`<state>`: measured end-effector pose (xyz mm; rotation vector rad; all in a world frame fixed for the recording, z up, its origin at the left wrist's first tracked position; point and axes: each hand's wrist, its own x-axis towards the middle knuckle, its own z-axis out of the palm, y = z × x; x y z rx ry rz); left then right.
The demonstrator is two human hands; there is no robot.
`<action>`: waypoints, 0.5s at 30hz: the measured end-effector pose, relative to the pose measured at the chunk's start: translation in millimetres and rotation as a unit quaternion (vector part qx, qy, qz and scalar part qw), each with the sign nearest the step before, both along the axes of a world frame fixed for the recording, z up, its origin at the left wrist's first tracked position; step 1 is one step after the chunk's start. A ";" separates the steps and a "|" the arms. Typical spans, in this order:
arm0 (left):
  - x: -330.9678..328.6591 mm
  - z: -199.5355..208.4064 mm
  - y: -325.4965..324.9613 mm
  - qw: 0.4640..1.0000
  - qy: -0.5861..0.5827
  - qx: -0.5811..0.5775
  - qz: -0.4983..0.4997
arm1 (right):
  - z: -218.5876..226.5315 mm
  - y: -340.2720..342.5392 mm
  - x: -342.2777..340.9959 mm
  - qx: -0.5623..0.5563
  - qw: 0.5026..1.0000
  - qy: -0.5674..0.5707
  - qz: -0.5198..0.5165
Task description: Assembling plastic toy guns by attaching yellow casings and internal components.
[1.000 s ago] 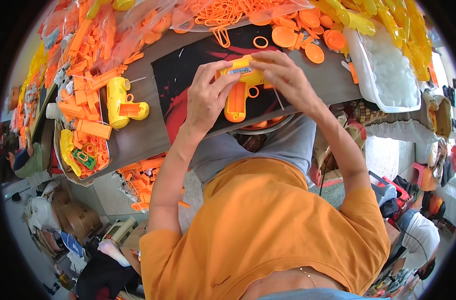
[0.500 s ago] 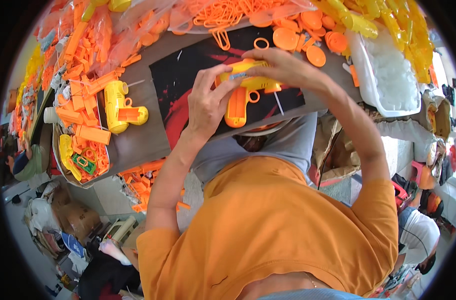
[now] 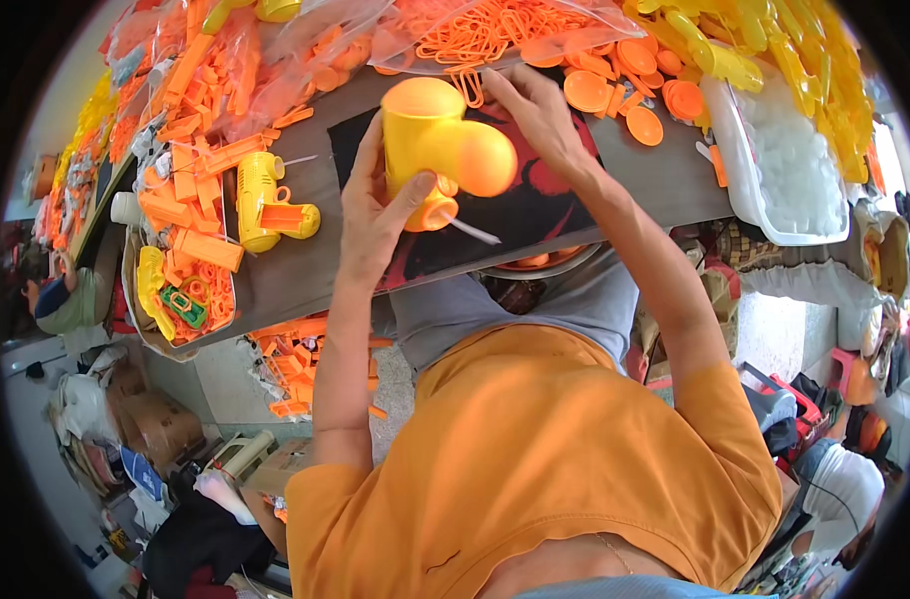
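Note:
My left hand [image 3: 373,205] is wrapped round a yellow and orange plastic toy gun [image 3: 405,140]. It is raised above the table and turned so that its rounded orange handle end faces up. A thin white stick [image 3: 473,232] juts out near its lower end. My right hand [image 3: 540,115] has its fingers bent together at the far edge of the black cloth. Its fingertips are beside a long orange plastic loop [image 3: 465,86] hanging from the pile; whether they hold anything is hidden. A second yellow toy gun [image 3: 260,205] lies on the table at the left.
Beyond the black cloth [image 3: 565,215] are a clear bag of orange loops [image 3: 505,35] and several orange discs [image 3: 643,127]. A white tub [image 3: 744,190] of translucent pieces stands right, beside yellow shells [image 3: 824,80]. At the left, a box [image 3: 166,344] holds orange parts.
My left hand has lifted and tipped the toy gun toward the left. My right hand has let go of it and moved to the far edge of the cloth, beside the orange loops.

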<state>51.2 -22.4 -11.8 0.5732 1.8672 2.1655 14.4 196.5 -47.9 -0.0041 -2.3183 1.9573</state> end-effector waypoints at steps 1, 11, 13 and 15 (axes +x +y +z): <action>-1.5 6.4 -6.4 0.998 0.001 -0.063 -0.010 | -0.4 2.4 -11.2 0.124 0.988 -0.010 -0.088; -40.4 -15.5 22.4 0.922 0.272 -0.251 0.111 | -12.2 7.8 -15.4 0.406 0.881 0.223 -0.102; -53.9 -11.2 36.2 0.923 0.256 -0.245 0.149 | 4.9 6.3 -4.7 0.473 0.800 0.355 -0.104; -64.6 -6.9 49.2 0.928 0.188 -0.303 0.109 | 7.3 11.6 -1.4 0.520 0.765 0.372 -0.086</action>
